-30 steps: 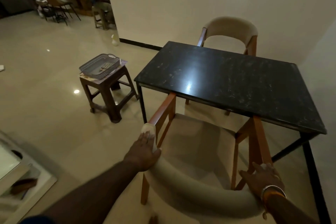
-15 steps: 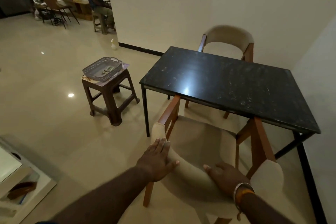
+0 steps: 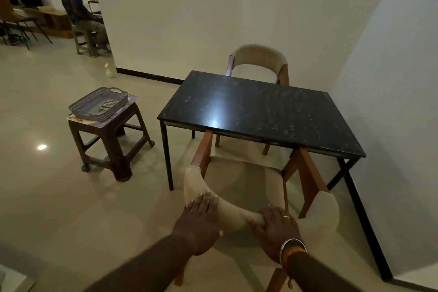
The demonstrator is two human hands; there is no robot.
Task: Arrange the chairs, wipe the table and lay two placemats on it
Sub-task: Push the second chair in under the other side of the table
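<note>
Dim, soft picture; glare spots on table (image 3: 260, 111) and floor (image 3: 42, 147).

Right hand (image 3: 276, 227) shifted from chair backrest's right end to centre; left hand (image 3: 200, 223) slid inward along near chair (image 3: 237, 211).
</note>
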